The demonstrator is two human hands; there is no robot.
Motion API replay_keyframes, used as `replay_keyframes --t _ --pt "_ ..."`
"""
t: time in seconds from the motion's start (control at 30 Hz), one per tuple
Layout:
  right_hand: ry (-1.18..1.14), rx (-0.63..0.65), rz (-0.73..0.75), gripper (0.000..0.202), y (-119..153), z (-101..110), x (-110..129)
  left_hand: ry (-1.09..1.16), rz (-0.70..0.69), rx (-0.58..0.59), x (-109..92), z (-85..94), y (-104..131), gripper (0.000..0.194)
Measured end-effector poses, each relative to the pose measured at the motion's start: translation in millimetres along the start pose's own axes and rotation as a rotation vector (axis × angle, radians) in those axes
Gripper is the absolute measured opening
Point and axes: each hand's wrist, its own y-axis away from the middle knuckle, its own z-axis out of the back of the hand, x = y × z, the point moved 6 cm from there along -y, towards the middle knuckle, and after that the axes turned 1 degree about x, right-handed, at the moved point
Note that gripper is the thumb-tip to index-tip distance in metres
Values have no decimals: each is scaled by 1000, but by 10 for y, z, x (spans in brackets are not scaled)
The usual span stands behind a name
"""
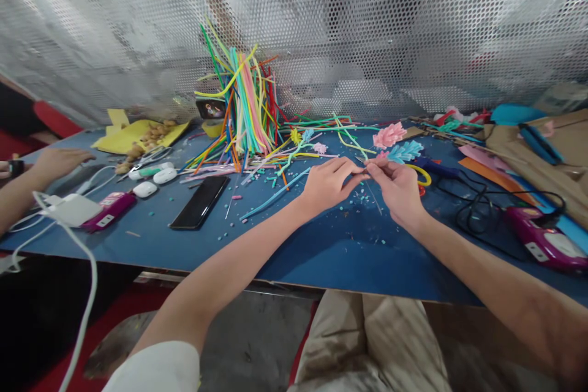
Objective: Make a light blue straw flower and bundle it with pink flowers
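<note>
My left hand [331, 181] and my right hand [399, 188] meet above the blue table, fingertips pinched close together. Between them is a thin pipe cleaner [361, 150], its pale green length rising from the fingers; the gripped part is mostly covered. Just behind my right hand are a pink fuzzy flower [389, 135] and a light blue leafy piece [405, 152]; whether they join the held piece I cannot tell. Beyond my left hand lie a yellow fuzzy flower [295, 135] and a pale pink one [320, 147]. Small blue clippings are scattered below my hands.
A big bundle of coloured pipe cleaners [250, 104] stands against the perforated metal panel [367, 24]. A black phone [199, 203], white charger [73, 211] and purple power strip [110, 211] lie left, near another person's hand [62, 165]. A glue gun [434, 166] and second purple strip [544, 239] are right.
</note>
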Motion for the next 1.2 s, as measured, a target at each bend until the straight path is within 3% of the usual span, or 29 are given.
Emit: replay_keyframes --t 0.2,0.47,0.73,0.93,1.2 --pt "-3 7 -11 18 -8 3 12 11 52 -31 9 2 2 18" --pt "4 11 -49 18 -3 -17 44 -204 -75 31 34 -44 28 17" --pt "21 37 -74 21 1 -25 20 -284 -144 22 13 -34 30 12" --pt "8 41 -69 21 0 -28 31 -185 -56 40 -6 -23 -2 19" --pt "38 64 9 18 -12 -33 47 26 164 39 -16 23 -18 26"
